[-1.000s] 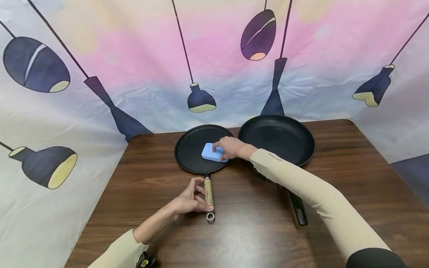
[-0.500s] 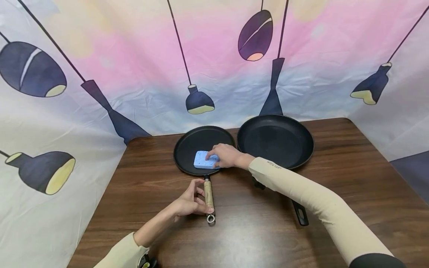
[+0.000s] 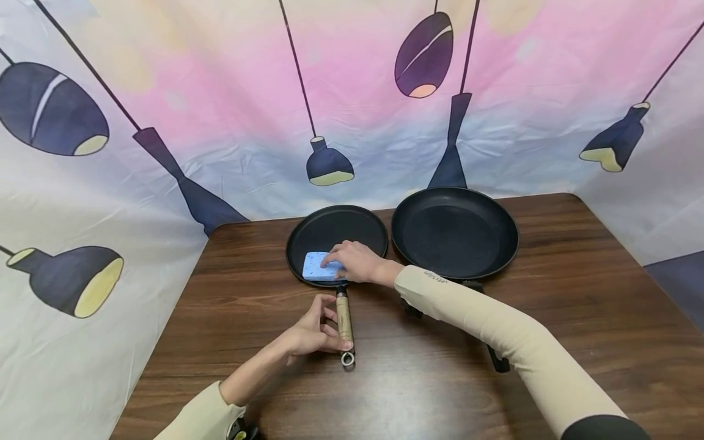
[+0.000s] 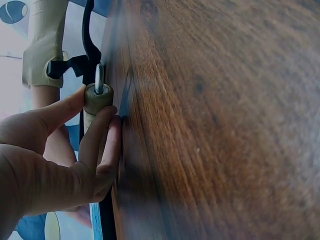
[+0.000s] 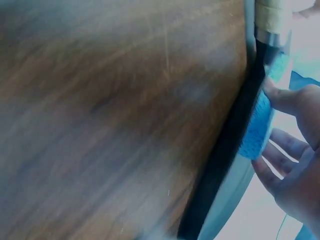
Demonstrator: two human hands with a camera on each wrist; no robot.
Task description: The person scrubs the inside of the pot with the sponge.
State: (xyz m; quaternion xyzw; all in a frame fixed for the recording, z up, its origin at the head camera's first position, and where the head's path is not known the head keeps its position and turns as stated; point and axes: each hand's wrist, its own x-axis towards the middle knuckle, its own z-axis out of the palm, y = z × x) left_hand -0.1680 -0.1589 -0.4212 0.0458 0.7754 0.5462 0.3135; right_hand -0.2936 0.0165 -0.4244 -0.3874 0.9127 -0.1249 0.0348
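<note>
A flat black pan (image 3: 346, 227) with a wooden handle (image 3: 343, 318) lies on the table. My left hand (image 3: 309, 331) holds that handle between thumb and fingers; in the left wrist view the thumb and fingertips sit on opposite sides of the handle's end (image 4: 96, 102), near its metal ring. With my right hand (image 3: 359, 261) I grip a light blue sponge (image 3: 316, 266) against the pan's near-left surface, close to where the handle joins. From the right wrist view, thumb and fingers hold the edges of the sponge (image 5: 257, 125), which rests along the pan's rim (image 5: 220, 162).
A larger, deeper black frying pan (image 3: 455, 235) stands to the right, close to the flat pan. My right forearm (image 3: 484, 311) crosses above its handle and hides part of it. Both pans are on a brown wooden table (image 3: 418, 373), and a lamp-patterned cloth (image 3: 247, 91) hangs behind.
My right hand has slid the sponge left and nearer to me, from the middle-right of the flat pan to its near-left side. The left hand keeps its hold on the handle.
</note>
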